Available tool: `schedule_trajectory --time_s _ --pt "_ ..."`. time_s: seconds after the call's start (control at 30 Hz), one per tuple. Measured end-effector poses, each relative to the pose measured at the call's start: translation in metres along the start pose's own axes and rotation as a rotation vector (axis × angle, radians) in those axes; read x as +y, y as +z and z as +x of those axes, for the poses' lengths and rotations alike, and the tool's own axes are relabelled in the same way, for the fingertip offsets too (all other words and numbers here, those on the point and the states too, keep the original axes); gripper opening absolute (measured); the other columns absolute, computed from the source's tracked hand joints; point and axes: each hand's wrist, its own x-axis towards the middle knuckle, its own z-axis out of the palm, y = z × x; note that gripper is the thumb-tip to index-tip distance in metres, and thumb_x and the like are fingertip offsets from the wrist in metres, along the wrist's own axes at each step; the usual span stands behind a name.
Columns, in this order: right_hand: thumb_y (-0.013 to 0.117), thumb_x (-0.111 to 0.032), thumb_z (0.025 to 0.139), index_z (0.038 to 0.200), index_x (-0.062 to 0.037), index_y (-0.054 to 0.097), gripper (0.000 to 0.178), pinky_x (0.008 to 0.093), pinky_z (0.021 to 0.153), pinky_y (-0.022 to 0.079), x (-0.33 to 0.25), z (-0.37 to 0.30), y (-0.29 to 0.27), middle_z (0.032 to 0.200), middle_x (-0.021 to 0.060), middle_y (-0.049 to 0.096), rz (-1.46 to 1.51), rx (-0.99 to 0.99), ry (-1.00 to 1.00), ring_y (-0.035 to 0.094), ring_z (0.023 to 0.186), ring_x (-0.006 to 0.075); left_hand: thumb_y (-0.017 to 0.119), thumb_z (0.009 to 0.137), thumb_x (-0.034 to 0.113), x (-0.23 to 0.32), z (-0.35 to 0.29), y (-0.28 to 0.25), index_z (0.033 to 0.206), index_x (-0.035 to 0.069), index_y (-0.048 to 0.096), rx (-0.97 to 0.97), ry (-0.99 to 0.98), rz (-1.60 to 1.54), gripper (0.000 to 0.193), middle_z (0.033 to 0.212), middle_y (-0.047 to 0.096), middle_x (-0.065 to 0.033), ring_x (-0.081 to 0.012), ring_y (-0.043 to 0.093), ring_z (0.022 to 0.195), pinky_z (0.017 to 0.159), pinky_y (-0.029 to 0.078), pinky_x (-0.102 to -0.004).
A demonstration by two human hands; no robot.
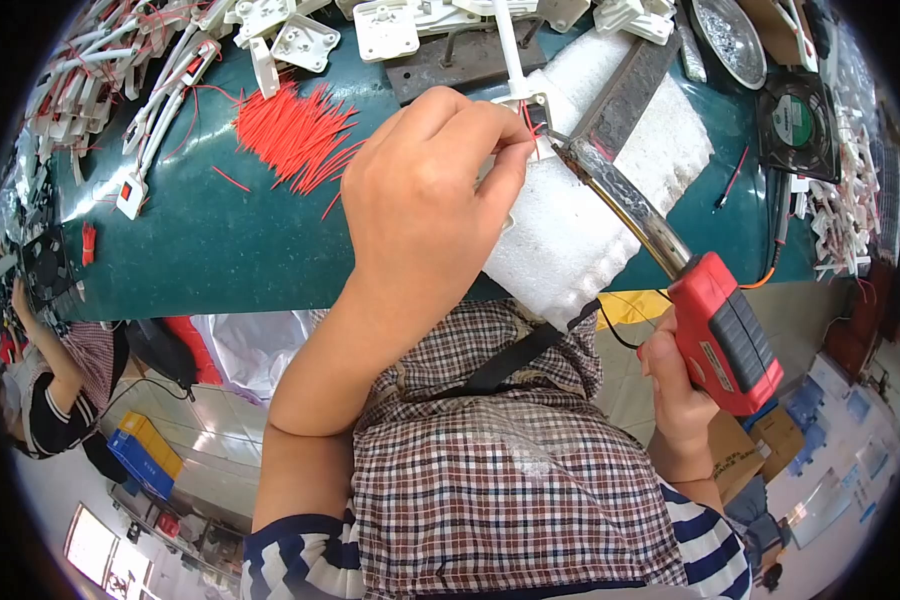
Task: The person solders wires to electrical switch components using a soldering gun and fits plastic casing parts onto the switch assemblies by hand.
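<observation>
On one white foam block [580, 210], the left hand [420, 200] pinches one white plastic part [518, 95] with red leads shut between its fingertips, while the right hand [675, 385] grips one red soldering iron [720, 335], tip at that part; one pile of red wires [295, 135] lies left of the block.

My left hand [425, 195] pinches a white plastic part [518, 75] with thin red wires against a white foam block [590, 220] at the edge of the green desk [190, 250]. My right hand [675, 385] grips a red soldering gun [725, 335], its metal tip meeting the wires. A pile of red wire pieces [295, 135] lies to the left.
</observation>
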Motion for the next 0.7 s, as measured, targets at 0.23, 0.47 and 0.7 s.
schedule_trajectory --time_s 0.23,0.47,0.7 --pt "0.061 0.007 0.089 0.128 0.0056 0.053 0.04 0.0257 0.053 0.046 -0.001 -0.001 0.003 0.082 0.0075 0.057 0.056 0.034 0.036 0.053 0.06 0.011 0.08 0.077 0.005 -0.001 0.0 -0.001 0.086 0.006 0.073 -0.005 0.006 -0.038 0.011 0.08 0.066 -0.0023 -0.0098 0.055 0.057 0.05 0.043 -0.0235" --pt "0.061 0.007 0.089 0.125 0.0061 0.054 0.037 0.0249 0.052 0.045 -0.006 -0.001 0.002 0.081 0.0065 0.057 0.048 0.031 0.074 0.052 0.058 0.0097 0.079 0.075 0.009 -0.004 -0.002 0.003 0.083 0.009 0.073 0.015 0.006 -0.078 0.01 0.076 0.062 -0.0032 -0.0226 0.062 0.067 0.058 0.047 -0.0351" --pt "0.062 0.006 0.088 0.122 0.0061 0.055 0.034 0.025 0.052 0.045 -0.012 -0.001 -0.004 0.081 0.0063 0.057 0.002 0.006 0.001 0.051 0.058 0.0094 0.079 0.075 0.009 -0.005 -0.001 0.002 0.084 0.009 0.073 0.014 0.007 -0.081 0.011 0.076 0.062 -0.0033 -0.0224 0.062 0.068 0.058 0.047 -0.0353"
